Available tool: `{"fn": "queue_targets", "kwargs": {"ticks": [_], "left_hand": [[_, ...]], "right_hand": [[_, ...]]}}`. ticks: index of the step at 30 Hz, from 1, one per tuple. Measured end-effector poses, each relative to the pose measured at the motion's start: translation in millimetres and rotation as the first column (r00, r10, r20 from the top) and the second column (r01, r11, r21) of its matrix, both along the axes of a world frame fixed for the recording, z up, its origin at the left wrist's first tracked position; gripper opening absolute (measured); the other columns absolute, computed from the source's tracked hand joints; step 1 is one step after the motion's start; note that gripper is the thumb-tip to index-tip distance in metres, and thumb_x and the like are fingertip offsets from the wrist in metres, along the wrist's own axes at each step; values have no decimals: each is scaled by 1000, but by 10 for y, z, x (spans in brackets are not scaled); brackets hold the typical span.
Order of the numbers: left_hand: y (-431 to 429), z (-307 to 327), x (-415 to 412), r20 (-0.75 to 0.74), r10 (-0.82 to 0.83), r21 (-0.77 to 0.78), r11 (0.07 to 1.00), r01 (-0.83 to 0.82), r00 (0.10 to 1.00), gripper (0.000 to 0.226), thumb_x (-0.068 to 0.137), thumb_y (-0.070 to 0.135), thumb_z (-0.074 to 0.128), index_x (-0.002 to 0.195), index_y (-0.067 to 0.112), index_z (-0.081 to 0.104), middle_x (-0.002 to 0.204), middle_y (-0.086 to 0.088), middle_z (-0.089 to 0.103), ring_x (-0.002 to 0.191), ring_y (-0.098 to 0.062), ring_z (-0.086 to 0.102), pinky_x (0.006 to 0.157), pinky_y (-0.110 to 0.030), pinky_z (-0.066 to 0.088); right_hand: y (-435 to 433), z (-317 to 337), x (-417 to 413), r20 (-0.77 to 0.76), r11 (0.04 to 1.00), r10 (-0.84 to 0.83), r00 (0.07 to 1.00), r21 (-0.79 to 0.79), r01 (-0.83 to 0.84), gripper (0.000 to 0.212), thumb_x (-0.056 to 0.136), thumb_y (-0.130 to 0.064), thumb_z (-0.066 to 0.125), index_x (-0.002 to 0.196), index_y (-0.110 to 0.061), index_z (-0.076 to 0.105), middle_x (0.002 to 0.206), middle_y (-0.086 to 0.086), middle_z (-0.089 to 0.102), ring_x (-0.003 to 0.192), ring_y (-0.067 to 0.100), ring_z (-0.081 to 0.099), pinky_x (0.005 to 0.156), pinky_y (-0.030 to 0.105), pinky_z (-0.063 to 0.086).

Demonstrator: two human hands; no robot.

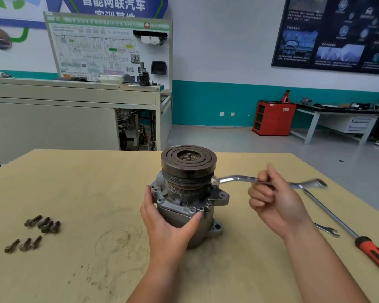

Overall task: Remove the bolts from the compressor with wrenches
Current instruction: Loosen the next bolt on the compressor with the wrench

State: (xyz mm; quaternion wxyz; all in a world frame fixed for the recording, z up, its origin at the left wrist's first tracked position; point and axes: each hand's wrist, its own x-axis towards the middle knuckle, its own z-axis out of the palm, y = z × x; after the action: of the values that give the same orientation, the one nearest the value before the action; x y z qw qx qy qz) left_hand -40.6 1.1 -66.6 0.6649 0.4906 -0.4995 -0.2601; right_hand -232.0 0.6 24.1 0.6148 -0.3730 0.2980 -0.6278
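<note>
Head view: the compressor [184, 193] stands upright at the middle of the table [74, 182], pulley up, with the left hand [169, 224] gripping its near-left housing. Off to the right, the right hand [274, 204] pinches the wrench [234, 179]. Its long axis runs nearly level leftward to the ring end at the compressor's right flange, so the swing looks to fall to that hand. Loose bolts [43, 224] lie well to the left. A wall banner [113, 4] reads 智能网联汽车; any wrench markings are unreadable.

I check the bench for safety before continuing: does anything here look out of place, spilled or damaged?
Nothing serious. The table carries dark grime smudges and a faint ring mark near the compressor, probably old dirt. The bolts lie loose in two small clusters at the left, not in a tray.
</note>
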Motion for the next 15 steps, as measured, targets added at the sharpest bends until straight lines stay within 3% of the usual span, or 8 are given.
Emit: {"fn": "queue_targets", "kwargs": {"ticks": [2, 4, 6, 9, 12, 15], "left_hand": [[3, 10, 7, -13, 5, -2, 1000, -5, 1000, 115, 49, 38, 81, 142, 43, 12, 140, 17, 27, 137, 0, 25, 117, -35, 24], [10, 20, 4, -21, 9, -5, 1000, -9, 1000, 114, 49, 39, 81, 140, 46, 12, 139, 18, 28, 136, 1, 26, 117, -35, 25], [15, 27, 0, -10, 19, -13, 1000, -19, 1000, 116, 50, 37, 85, 138, 47, 10, 137, 17, 29, 135, 1, 27, 116, -33, 24], [33, 33, -12, 35, 57, -30, 998, -56, 998, 123, 53, 26, 92, 138, 47, 6, 136, 8, 28, 132, -2, 27, 113, -28, 22], [73, 48, -40, 53, 71, -24, 997, -70, 996, 124, 52, 26, 91, 138, 48, 4, 138, -1, 24, 134, -8, 22, 111, -26, 20], [88, 50, -59, 52, 78, -33, 997, -77, 996, 122, 53, 22, 91, 139, 43, 7, 139, -4, 23, 137, -12, 20, 112, -27, 19]], "right_hand": [[265, -63, 21, 26, 997, -46, 999, -54, 47, 45, 81, -51, 41, 67, -18, 68, 52, 1, 54, 45, 9, 46, 39, 16, 36], [533, -143, 111, -94, 990, -104, 990, -104, 95, 47, 78, -48, 42, 89, -12, 69, 75, 7, 71, 62, 12, 63, 45, 14, 40], [719, -247, 249, -256, 964, -243, 936, -174, 202, 40, 73, -37, 53, 101, -11, 65, 92, 6, 74, 81, 12, 70, 50, 14, 45], [852, -369, 499, -367, 910, -385, 847, -304, 282, 34, 73, -28, 73, 104, -18, 64, 98, -7, 74, 93, 10, 69, 62, 11, 48], [892, -410, 652, -464, 897, -407, 786, -364, 249, 48, 67, -50, 60, 109, -28, 63, 101, -19, 71, 97, 1, 66, 74, 11, 49], [882, -419, 686, -585, 896, -424, 691, -379, 229, 38, 72, -54, 57, 107, -40, 61, 100, -29, 68, 97, -8, 63, 80, 14, 49]]}}
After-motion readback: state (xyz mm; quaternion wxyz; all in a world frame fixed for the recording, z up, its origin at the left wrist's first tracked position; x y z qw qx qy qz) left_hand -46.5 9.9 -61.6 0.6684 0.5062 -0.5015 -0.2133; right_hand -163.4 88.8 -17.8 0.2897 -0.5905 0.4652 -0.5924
